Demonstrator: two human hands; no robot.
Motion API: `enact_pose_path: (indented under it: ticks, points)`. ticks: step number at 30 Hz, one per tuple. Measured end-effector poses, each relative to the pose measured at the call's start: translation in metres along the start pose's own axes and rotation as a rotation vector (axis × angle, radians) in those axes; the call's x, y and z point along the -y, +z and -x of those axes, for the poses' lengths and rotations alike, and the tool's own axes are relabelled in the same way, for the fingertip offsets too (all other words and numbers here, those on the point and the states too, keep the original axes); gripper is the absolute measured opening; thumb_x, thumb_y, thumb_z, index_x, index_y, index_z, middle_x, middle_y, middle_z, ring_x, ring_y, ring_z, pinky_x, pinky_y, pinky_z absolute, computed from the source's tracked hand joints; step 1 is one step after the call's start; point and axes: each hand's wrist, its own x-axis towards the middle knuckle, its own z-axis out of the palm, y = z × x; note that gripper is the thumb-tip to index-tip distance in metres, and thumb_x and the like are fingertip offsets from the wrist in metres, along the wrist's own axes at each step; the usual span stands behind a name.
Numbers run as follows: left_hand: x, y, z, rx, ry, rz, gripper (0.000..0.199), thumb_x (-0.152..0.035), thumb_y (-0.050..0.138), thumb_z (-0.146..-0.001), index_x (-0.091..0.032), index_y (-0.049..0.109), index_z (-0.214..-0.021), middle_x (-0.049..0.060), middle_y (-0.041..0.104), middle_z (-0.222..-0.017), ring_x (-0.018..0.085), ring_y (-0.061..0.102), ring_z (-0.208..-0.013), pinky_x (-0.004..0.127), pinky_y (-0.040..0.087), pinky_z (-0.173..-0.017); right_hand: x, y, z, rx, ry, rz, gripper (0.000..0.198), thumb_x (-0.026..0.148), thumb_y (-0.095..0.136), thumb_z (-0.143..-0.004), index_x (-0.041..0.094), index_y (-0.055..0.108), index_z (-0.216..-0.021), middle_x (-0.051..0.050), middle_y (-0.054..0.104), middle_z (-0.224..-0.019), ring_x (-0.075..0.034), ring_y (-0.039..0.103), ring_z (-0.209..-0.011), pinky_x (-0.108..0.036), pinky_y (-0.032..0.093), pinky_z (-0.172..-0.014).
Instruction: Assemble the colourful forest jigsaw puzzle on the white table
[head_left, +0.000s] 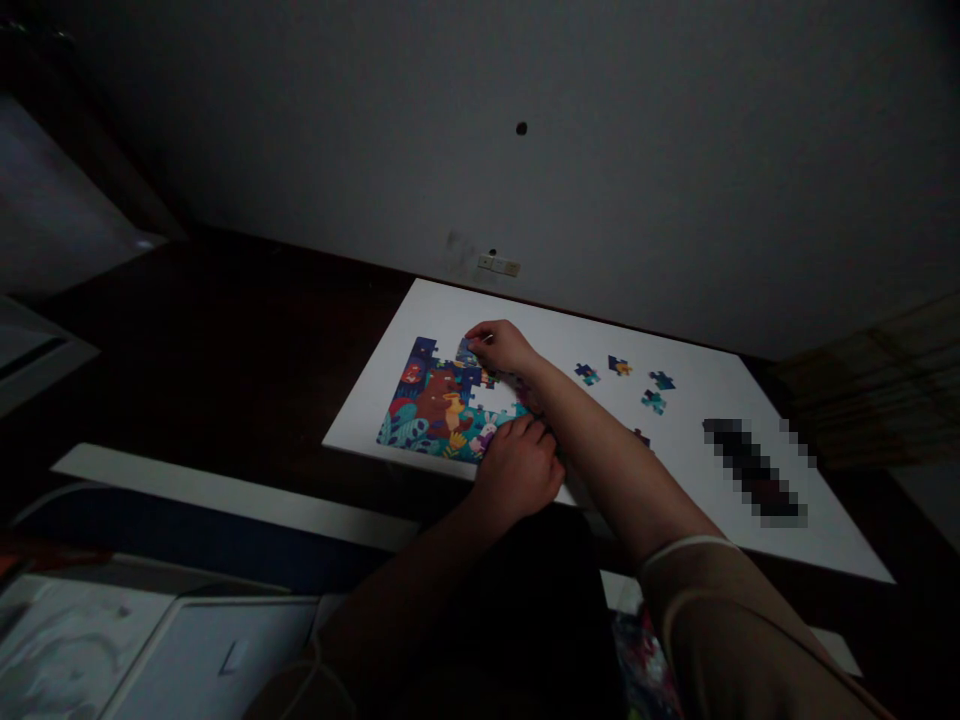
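A partly assembled jigsaw puzzle (435,405) with a brown bear, a rabbit and leaves lies on a white board. Its upper middle has gaps where the white shows through. Between the thumb and fingers of my right hand (504,347) is a blue puzzle piece (466,352), at the puzzle's top edge; whether it is joined to its neighbours I cannot tell. My left hand (523,462) rests on the puzzle's lower right edge, fingers bent slightly and apart, gripping nothing visible. My right forearm and left hand hide part of the puzzle's right side.
Several loose pieces (587,374) lie right of the puzzle on the white board (675,480), one partly behind my right forearm. A pixelated dark object (750,470) is farther right. The board sits on a dark table (247,340) against a grey wall with a socket (499,265).
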Motion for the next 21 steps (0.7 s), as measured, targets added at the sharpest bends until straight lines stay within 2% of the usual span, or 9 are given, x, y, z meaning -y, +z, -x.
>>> enact_pose_path:
  ticks: [8,14,18,21]
  points:
    - [0.001,-0.003,0.000,-0.009,-0.008,0.052,0.022,-0.029,0.048,-0.088,-0.022,0.063,-0.102,0.009,0.062,-0.106,0.028,0.049,-0.111,0.045,0.042,-0.094,0.001,0.003,-0.003,0.041,-0.053,0.031,0.017,0.020,0.067,-0.079,0.021,0.071,-0.095,-0.007,0.072,-0.089,-0.017,0.064,-0.077,-0.027,0.048,-0.070]
    - [0.000,-0.004,0.000,-0.001,-0.014,0.054,0.021,-0.030,0.049,-0.088,-0.022,0.063,-0.101,0.009,0.062,-0.105,0.027,0.050,-0.110,0.045,0.043,-0.094,0.006,0.003,-0.002,0.031,0.005,-0.024,0.020,0.019,0.068,-0.078,0.020,0.071,-0.097,-0.007,0.071,-0.091,-0.017,0.063,-0.078,-0.027,0.049,-0.073]
    - [0.000,-0.004,0.000,-0.002,-0.014,0.030,0.021,-0.030,0.048,-0.089,-0.021,0.063,-0.100,0.009,0.061,-0.109,0.026,0.048,-0.113,0.043,0.042,-0.096,0.013,-0.007,0.007,0.034,0.090,-0.201,0.033,0.021,0.062,-0.083,0.022,0.065,-0.116,-0.006,0.069,-0.097,-0.014,0.062,-0.078,-0.025,0.052,-0.072]
    - [0.000,-0.003,0.001,-0.006,-0.015,0.024,0.023,-0.030,0.047,-0.090,-0.020,0.062,-0.103,0.009,0.060,-0.115,0.026,0.046,-0.117,0.042,0.040,-0.098,0.011,-0.015,0.015,0.027,0.135,-0.433,0.034,0.019,0.056,-0.086,0.024,0.062,-0.119,-0.003,0.067,-0.099,-0.011,0.063,-0.076,-0.024,0.054,-0.073]
